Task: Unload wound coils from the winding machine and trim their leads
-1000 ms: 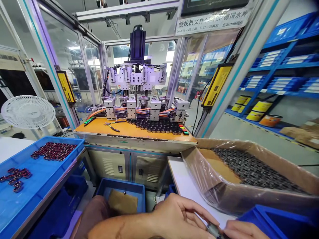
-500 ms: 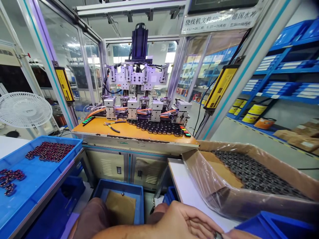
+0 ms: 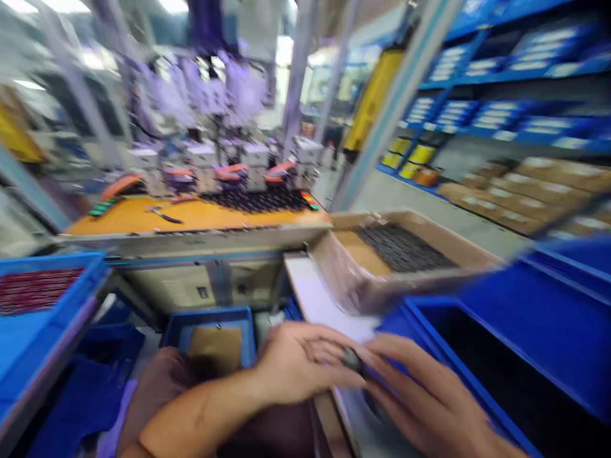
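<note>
Nearest, low over the white table's front edge: both hands meet, fingertips together around one small dark part [image 3: 353, 360].
Left hand [image 3: 296, 362]: reaches in from the left, fingers curled, tips pinching the small dark part from its left side.
Right hand [image 3: 420, 394]: comes up from the lower right, fingers stretched toward the left hand, tips touching the same part; the frame is blurred, so how firmly it grips I cannot tell.
Small dark part: round and dark grey, held between the two sets of fingertips, just above the near end of the white table [image 3: 315, 299].
Right of the hands: a deep blue bin [image 3: 539, 331], its dark inside in shadow, its near left corner just beside the right hand.
Below left: a blue tray [image 3: 176, 327] on the floor with a brown sheet lying in it, beside the person's knee.
Far left edge: a blue tray [image 3: 67, 286] holding a patch of reddish small parts [image 3: 33, 289].
Behind the hands: a cardboard box [image 3: 477, 254] lined with clear plastic, at the table's far end, dark parts [image 3: 401, 248] spread across its floor.
Farther back: an orange worktop [image 3: 200, 216] with rows of black parts along its far right edge, and a winding machine [image 3: 214, 159] standing on it.
Farthest right: blue shelves [image 3: 501, 114] with bins, and yellow tubs below them.
</note>
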`<state>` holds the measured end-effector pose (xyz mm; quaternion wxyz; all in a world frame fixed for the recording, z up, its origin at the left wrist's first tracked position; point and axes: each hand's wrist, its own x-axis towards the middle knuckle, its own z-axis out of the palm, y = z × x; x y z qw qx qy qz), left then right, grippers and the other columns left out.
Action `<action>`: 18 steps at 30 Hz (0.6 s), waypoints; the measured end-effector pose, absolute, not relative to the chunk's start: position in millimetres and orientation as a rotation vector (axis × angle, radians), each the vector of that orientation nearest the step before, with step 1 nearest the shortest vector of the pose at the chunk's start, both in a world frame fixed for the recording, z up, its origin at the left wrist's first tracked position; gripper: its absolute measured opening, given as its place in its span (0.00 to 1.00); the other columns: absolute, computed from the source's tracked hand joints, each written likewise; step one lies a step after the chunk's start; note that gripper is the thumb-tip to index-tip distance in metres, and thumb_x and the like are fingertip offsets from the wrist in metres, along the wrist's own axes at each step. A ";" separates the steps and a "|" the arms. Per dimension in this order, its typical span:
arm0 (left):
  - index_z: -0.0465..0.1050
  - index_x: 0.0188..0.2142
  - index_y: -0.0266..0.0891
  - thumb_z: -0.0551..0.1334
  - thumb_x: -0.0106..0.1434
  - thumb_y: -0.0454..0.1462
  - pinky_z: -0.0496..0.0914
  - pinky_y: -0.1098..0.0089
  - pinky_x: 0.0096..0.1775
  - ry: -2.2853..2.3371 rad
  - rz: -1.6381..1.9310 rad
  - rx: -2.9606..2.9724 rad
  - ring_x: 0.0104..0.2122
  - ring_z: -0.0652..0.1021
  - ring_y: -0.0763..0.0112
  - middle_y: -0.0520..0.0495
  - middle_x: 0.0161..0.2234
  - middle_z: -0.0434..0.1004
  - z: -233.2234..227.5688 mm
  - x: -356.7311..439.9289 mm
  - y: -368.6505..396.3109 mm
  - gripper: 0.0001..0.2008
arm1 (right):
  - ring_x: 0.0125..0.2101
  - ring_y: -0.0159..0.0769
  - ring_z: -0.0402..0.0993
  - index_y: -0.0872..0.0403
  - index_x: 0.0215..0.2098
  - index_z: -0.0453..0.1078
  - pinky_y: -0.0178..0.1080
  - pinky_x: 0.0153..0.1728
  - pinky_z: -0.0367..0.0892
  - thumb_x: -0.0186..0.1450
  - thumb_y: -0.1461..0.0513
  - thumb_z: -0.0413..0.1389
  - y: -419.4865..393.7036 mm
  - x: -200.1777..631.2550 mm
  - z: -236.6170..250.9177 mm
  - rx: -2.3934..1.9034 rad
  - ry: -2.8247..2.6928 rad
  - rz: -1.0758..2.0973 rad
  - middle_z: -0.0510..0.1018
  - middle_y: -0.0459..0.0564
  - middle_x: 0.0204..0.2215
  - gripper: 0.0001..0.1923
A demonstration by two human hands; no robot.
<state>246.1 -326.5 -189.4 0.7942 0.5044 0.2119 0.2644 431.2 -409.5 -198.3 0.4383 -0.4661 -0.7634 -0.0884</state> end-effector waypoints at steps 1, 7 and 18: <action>0.81 0.36 0.33 0.78 0.43 0.38 0.78 0.65 0.42 0.449 0.596 1.124 0.31 0.82 0.68 0.44 0.30 0.84 -182.8 245.8 -325.3 0.20 | 0.39 0.40 0.80 0.51 0.53 0.72 0.39 0.40 0.79 0.64 0.65 0.61 -408.6 429.1 -189.6 -1.101 -1.964 -0.319 0.80 0.53 0.39 0.18; 0.82 0.37 0.40 0.74 0.47 0.28 0.80 0.67 0.40 0.486 0.767 1.239 0.32 0.84 0.68 0.49 0.32 0.86 -181.9 256.7 -305.5 0.16 | 0.42 0.39 0.75 0.60 0.50 0.68 0.41 0.40 0.77 0.65 0.69 0.59 -388.8 433.1 -174.0 -1.036 -1.974 -0.327 0.76 0.58 0.40 0.15; 0.82 0.36 0.38 0.75 0.46 0.28 0.80 0.72 0.35 0.476 0.765 1.276 0.28 0.84 0.69 0.49 0.28 0.85 -174.4 257.5 -307.4 0.16 | 0.43 0.41 0.74 0.64 0.48 0.68 0.43 0.41 0.77 0.66 0.69 0.58 -393.1 431.2 -166.5 -1.010 -1.969 -0.287 0.75 0.61 0.40 0.13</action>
